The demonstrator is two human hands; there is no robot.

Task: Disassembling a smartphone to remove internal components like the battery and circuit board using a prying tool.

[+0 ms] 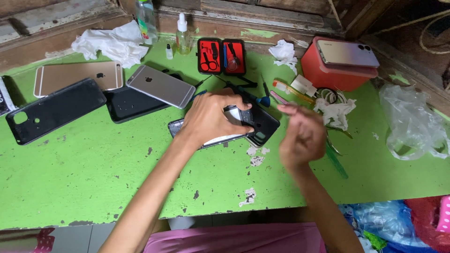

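Observation:
My left hand [211, 117] grips an opened dark phone [260, 122] near the middle of the green table [84, 178], fingers curled over its top edge. The phone's back is off and its black inner frame shows. My right hand [302, 133] hovers just right of the phone, blurred, fingers loosely curled; whether it holds some small thing I cannot tell. A blue-tipped screwdriver [262, 99] lies just behind the phone.
Phones and back covers lie at the left: a gold phone [77, 75], a silver phone [161, 85], a black cover [54, 110]. A red tool case [221, 56] stands open at the back. A phone rests on an orange box [335, 72]. Tissues, bottles and a plastic bag [412, 124] surround them.

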